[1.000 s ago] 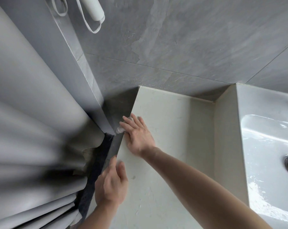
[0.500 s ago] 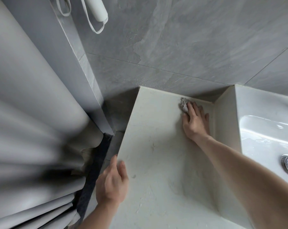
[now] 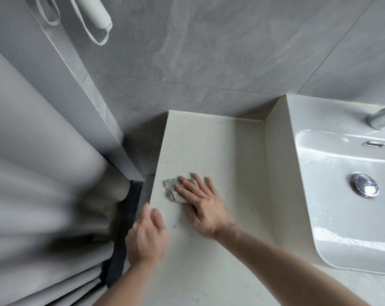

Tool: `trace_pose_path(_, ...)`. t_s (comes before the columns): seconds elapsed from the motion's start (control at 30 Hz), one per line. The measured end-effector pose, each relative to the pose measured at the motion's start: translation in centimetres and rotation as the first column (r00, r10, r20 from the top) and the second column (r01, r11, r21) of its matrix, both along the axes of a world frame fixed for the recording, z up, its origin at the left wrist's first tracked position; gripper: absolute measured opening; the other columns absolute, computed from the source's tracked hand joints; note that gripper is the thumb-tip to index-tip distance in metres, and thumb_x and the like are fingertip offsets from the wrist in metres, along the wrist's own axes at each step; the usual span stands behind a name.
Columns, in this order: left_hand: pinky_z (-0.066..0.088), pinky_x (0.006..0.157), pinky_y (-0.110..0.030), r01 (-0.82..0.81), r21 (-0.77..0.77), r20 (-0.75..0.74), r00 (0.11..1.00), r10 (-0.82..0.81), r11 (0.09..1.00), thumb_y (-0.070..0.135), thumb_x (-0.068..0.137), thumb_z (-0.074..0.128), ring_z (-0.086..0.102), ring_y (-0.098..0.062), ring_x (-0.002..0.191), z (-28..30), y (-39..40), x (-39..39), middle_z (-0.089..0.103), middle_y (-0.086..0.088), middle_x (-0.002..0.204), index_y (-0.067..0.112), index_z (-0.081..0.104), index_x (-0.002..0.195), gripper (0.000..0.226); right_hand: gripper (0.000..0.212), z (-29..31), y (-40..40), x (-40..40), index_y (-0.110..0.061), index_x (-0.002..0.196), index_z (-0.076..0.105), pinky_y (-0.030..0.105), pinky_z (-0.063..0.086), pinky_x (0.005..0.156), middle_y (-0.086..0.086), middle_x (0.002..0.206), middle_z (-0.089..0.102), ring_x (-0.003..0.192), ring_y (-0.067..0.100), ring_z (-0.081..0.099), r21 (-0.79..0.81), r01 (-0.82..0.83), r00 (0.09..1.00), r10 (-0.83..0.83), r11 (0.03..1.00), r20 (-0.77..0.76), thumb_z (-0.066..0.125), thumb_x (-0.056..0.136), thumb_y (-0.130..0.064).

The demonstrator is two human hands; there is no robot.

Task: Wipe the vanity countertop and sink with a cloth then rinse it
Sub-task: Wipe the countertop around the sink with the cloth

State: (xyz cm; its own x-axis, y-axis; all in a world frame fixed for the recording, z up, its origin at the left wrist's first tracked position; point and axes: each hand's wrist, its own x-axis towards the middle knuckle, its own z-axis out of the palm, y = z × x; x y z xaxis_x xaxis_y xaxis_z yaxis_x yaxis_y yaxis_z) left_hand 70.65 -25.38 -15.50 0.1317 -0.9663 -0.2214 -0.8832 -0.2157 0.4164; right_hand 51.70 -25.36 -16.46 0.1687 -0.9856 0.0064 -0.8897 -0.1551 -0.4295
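A small crumpled grey cloth [image 3: 171, 190] lies on the pale vanity countertop [image 3: 220, 155] near its left edge. My right hand [image 3: 201, 206] presses flat on the cloth, fingers spread, covering most of it. My left hand [image 3: 146, 236] rests on the countertop's left edge, fingers curled over it, holding nothing. The white sink [image 3: 342, 206] sits raised at the right, wet inside, with a chrome drain plug [image 3: 364, 184] and a chrome tap [image 3: 380, 118] at the far right.
Grey tiled wall [image 3: 231, 51] rises behind the countertop. A grey curtain [image 3: 37, 173] hangs at the left, with a dark gap [image 3: 125, 224] beside the counter's edge. A white handle with a cord loop [image 3: 94, 16] hangs at the top left.
My right hand swept the cloth from the left edge to the back right corner by the sink, then back toward the front left. My left hand stayed on the counter's edge.
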Motion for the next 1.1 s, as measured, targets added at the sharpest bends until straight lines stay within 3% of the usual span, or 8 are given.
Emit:
trace_pose_path(0.3, 0.049, 0.09, -0.046, 0.011, 0.015, -0.025, 1.0, -0.011, 1.0, 0.044, 0.101, 0.024, 0.064, -0.042, 0.11, 0.4, -0.2, 0.3, 0.067, -0.018, 0.128, 0.024, 0.044, 0.145, 0.052, 0.055, 0.5, 11.3, 3.3, -0.026, 0.16, 0.035, 0.045, 0.01, 0.129, -0.011, 0.17, 0.02, 0.16, 0.018, 0.008, 0.055, 0.088, 0.991, -0.093, 0.995, 0.091, 0.04, 0.105, -0.029)
trace_pose_path(0.43, 0.051, 0.087, -0.047, 0.041, 0.001, -0.047, 0.998, -0.041, 0.999, 0.047, 0.098, 0.021, 0.065, -0.044, 0.104, -0.1, -0.1, 0.8, 0.069, -0.02, 0.12, 0.021, 0.047, 0.135, 0.052, 0.066, 1.0, 16.3, 4.7, -0.028, 0.161, 0.031, 0.041, 0.008, 0.129, -0.012, 0.171, 0.016, 0.16, 0.017, 0.007, 0.098, 0.076, 0.99, -0.087, 0.992, 0.113, 0.049, 0.099, -0.017)
trace_pose_path(0.5, 0.051, 0.084, -0.048, 0.052, 0.001, -0.052, 0.997, -0.051, 0.999, 0.048, 0.097, 0.019, 0.065, -0.045, 0.101, -0.3, -0.1, 1.0, 0.07, -0.02, 0.117, 0.02, 0.047, 0.13, 0.052, 0.077, 1.1, 18.3, 4.6, -0.028, 0.161, 0.032, 0.039, 0.011, 0.129, -0.013, 0.171, 0.017, 0.16, 0.016, 0.008, 0.119, 0.06, 0.994, -0.069, 0.991, 0.079, 0.057, 0.09, -0.008)
trace_pose_path(0.6, 0.051, 0.084, -0.05, 0.063, -0.003, -0.072, 0.995, -0.063, 0.998, 0.048, 0.096, 0.018, 0.064, -0.047, 0.1, -0.4, 0.0, 1.1, 0.068, -0.021, 0.117, 0.019, 0.046, 0.126, 0.05, 0.077, 1.3, 19.9, 3.1, -0.03, 0.159, 0.036, 0.036, 0.013, 0.129, -0.015, 0.17, 0.02, 0.159, 0.013, 0.011, 0.133, 0.105, 0.994, -0.107, 0.986, 0.015, 0.056, 0.089, -0.005)
trace_pose_path(0.73, 0.046, 0.078, -0.048, 0.054, -0.012, -0.108, 0.993, -0.055, 0.998, 0.042, 0.098, 0.022, 0.063, -0.048, 0.094, -0.2, 0.1, 1.2, 0.067, -0.024, 0.112, 0.021, 0.041, 0.101, 0.028, 0.062, 1.5, 19.4, 0.3, -0.035, 0.161, 0.028, 0.039, 0.009, 0.129, -0.017, 0.17, 0.015, 0.159, 0.016, 0.012, 0.135, 0.371, 0.929, -0.365, 0.919, -0.069, 0.045, 0.103, -0.019)
trace_pose_path(0.83, 0.038, 0.074, -0.045, 0.05, -0.018, -0.123, 0.991, -0.052, 0.999, 0.038, 0.099, 0.024, 0.062, -0.048, 0.094, -0.2, 0.2, 1.0, 0.066, -0.026, 0.113, 0.022, 0.036, 0.094, 0.021, 0.062, 1.0, 18.0, 0.7, -0.036, 0.163, 0.019, 0.043, 0.005, 0.129, -0.015, 0.172, 0.01, 0.16, 0.017, 0.005, 0.14, 0.536, 0.844, -0.526, 0.833, -0.102, 0.039, 0.105, -0.03)
trace_pose_path(0.97, 0.039, 0.077, -0.046, 0.042, -0.019, -0.092, 0.995, -0.043, 0.999, 0.04, 0.099, 0.024, 0.061, -0.047, 0.096, -0.6, 0.2, 0.8, 0.066, -0.024, 0.114, 0.021, 0.039, 0.098, 0.024, 0.068, 0.3, 17.0, 2.9, -0.035, 0.164, 0.016, 0.044, -0.001, 0.129, -0.014, 0.172, 0.007, 0.16, 0.018, -0.001, 0.097, 0.624, 0.781, -0.615, 0.775, -0.111, 0.041, 0.101, -0.028)
trace_pose_path(1.1, 0.043, 0.088, -0.048, 0.034, -0.003, -0.083, 0.996, -0.034, 0.999, 0.042, 0.099, 0.024, 0.059, -0.046, 0.107, -0.6, 0.4, 1.0, 0.062, -0.024, 0.125, 0.019, 0.045, 0.121, 0.038, 0.063, 0.4, 19.1, 1.9, -0.035, 0.163, 0.02, 0.043, 0.002, 0.13, -0.014, 0.172, 0.01, 0.16, 0.016, -0.001, 0.073, 0.551, 0.834, -0.545, 0.831, -0.086, 0.043, 0.105, -0.038)
